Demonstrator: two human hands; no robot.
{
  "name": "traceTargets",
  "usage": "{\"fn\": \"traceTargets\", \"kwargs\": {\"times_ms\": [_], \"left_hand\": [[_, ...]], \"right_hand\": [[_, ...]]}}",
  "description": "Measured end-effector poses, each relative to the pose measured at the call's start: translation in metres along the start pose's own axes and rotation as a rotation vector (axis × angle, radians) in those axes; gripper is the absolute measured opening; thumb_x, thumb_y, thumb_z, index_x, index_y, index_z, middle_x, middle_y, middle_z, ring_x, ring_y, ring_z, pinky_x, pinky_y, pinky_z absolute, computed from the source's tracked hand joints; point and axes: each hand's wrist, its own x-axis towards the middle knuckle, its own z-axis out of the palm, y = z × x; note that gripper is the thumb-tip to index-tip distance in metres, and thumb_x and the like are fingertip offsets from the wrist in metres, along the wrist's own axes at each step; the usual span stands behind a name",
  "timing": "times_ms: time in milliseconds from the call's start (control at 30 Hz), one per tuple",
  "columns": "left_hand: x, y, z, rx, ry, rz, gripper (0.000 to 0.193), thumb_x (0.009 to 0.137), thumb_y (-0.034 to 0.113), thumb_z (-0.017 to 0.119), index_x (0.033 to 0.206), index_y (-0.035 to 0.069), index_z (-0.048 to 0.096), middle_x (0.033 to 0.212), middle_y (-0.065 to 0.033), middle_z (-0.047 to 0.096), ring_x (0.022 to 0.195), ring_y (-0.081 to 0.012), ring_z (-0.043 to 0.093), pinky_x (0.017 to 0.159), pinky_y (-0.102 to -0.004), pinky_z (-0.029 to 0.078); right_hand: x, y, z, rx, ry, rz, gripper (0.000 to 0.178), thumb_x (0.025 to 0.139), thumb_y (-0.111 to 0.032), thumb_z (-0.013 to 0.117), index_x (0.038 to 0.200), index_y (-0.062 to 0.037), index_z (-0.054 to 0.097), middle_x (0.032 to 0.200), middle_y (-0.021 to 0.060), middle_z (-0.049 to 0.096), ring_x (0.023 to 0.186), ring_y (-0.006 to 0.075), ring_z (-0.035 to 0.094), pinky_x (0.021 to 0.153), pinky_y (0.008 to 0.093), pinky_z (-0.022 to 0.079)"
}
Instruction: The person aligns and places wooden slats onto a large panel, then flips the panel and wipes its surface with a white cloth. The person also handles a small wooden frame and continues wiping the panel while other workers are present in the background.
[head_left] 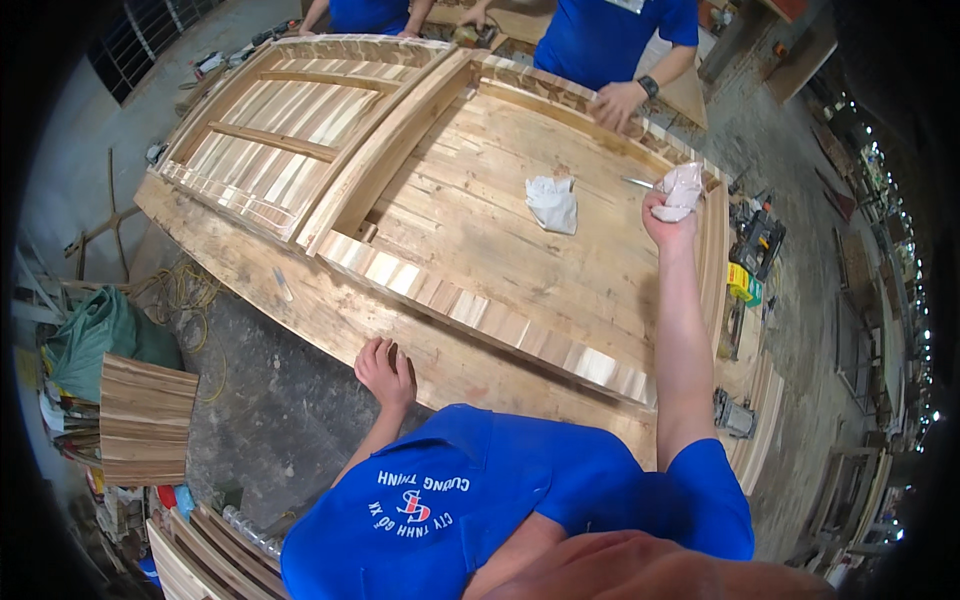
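Observation:
In my right hand point(670, 228), raised over the right end of a wooden frame point(470, 310), is a crumpled pinkish-white sheet point(682, 190). My fingers are closed round it. A thin metal blade point(637, 182) pokes out leftward beside the sheet; its handle is hidden. My left hand point(387, 372) rests on the near edge of the worktable point(440, 365), fingers stretched out and holding nothing. Inside the frame, on the table board, lies a crumpled white paper point(552, 204).
A slatted wooden panel point(300, 115) stands left of the frame. Across the table, a co-worker's hand point(620, 105) touches the far rail. Power tools point(762, 240) and a yellow-green box point(742, 284) lie at right. A green sack point(110, 330) and wood pieces point(150, 420) are at lower left.

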Motion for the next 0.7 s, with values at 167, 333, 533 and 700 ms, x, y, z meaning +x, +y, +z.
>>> {"fn": "traceTargets", "kwargs": {"times_ms": [167,333,533,700], "left_hand": [[-0.002,-0.002,0.001,0.032,0.001,0.009,0.031,0.084,0.026,0.053,0.109,0.007,0.057,0.118,-0.0103,0.051,0.116,-0.0295,0.042,0.102,-0.0463,0.022],[0.000,-0.001,0.006,0.005,-0.020,0.015,0.030,0.084,0.026,0.052,0.107,0.007,0.057,0.117,-0.0097,0.052,0.117,-0.0293,0.041,0.102,-0.0465,0.021],[0.000,-0.001,0.009,0.026,-0.061,0.004,0.028,0.085,0.025,0.052,0.106,0.008,0.058,0.117,-0.0091,0.052,0.118,-0.0292,0.040,0.102,-0.0466,0.021],[0.001,0.000,0.008,0.051,-0.090,0.000,0.028,0.085,0.025,0.051,0.105,0.007,0.058,0.116,-0.0090,0.052,0.118,-0.0298,0.039,0.102,-0.0469,0.020]], "right_hand": [[-0.003,0.022,0.001,-0.060,0.067,0.024,0.028,0.086,-0.037,0.045,0.092,-0.0127,0.057,0.077,0.0014,0.051,0.058,0.0133,0.044,0.048,0.0253,0.032],[-0.004,0.030,-0.024,-0.092,-0.014,0.160,0.029,0.086,-0.039,0.047,0.091,-0.0126,0.057,0.078,0.0029,0.051,0.061,0.0160,0.045,0.049,0.0271,0.034],[0.021,0.024,-0.036,-0.250,-0.196,0.305,0.028,0.089,-0.041,0.046,0.090,-0.0152,0.058,0.075,0.0033,0.052,0.057,0.0169,0.043,0.045,0.0272,0.032],[0.054,0.018,-0.022,-0.506,-0.194,0.320,0.036,0.090,-0.048,0.043,0.096,-0.0148,0.057,0.075,0.0039,0.053,0.057,0.0158,0.044,0.044,0.0269,0.033]]}}
